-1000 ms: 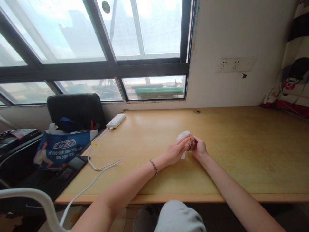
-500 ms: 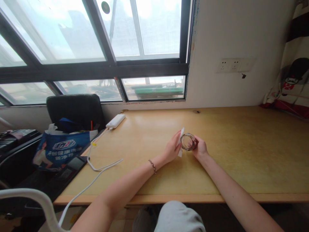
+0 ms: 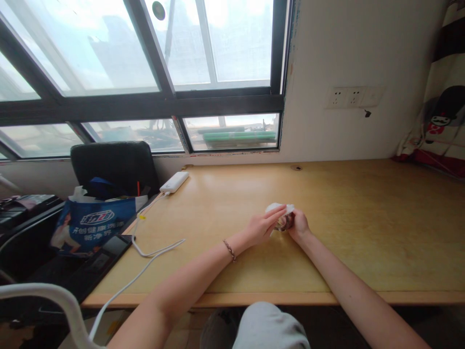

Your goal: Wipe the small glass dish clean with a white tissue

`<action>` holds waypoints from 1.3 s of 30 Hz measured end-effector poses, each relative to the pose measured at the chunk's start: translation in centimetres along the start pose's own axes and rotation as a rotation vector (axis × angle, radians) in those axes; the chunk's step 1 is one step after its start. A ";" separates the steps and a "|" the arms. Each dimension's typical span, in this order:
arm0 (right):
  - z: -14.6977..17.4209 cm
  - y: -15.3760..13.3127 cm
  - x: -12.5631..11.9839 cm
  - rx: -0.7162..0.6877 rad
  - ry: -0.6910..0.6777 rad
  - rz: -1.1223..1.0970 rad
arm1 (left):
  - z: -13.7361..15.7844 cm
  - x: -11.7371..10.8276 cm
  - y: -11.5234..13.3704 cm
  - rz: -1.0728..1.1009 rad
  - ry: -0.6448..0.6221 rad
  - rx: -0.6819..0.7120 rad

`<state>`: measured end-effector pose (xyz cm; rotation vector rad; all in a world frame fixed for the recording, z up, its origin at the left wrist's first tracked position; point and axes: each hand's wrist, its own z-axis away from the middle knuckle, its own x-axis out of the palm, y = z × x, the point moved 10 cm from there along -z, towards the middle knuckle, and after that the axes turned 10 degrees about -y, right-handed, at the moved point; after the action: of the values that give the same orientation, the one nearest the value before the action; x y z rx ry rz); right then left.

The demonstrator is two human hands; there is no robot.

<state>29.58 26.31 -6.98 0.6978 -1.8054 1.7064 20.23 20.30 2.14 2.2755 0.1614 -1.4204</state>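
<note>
My right hand (image 3: 299, 226) is wrapped round the side of a clear glass (image 3: 284, 223) held just above the tabletop. Over the rim of the glass lies a white tissue (image 3: 288, 208). My left hand (image 3: 263, 227) presses that tissue against the glass, its fingers together and reaching across the top. Most of the glass is hidden behind the fingers and tissue. A braided bracelet (image 3: 229, 250) circles my left wrist.
A white power bank (image 3: 175, 182) sits at the left edge of the wooden table (image 3: 378, 242), with a white cable (image 3: 152, 254) running from it. Left of the table, a blue bag (image 3: 96, 223) rests by a black chair (image 3: 114, 167). Windows and wall sockets (image 3: 345, 98) are behind.
My left hand has turned from beside the glass to over its rim, bringing the tissue across the opening. The opening faced me before; now it is mostly covered. My right hand keeps its grip.
</note>
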 end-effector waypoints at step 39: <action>0.1 -0.9 0.9 0.129 -0.056 -0.333 | 0.4 2.7 -3.7 -0.194 -0.093 -0.267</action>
<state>29.60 26.13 -5.71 1.0459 -1.5220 1.5997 19.93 23.07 -1.57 2.0164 0.5221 -1.4966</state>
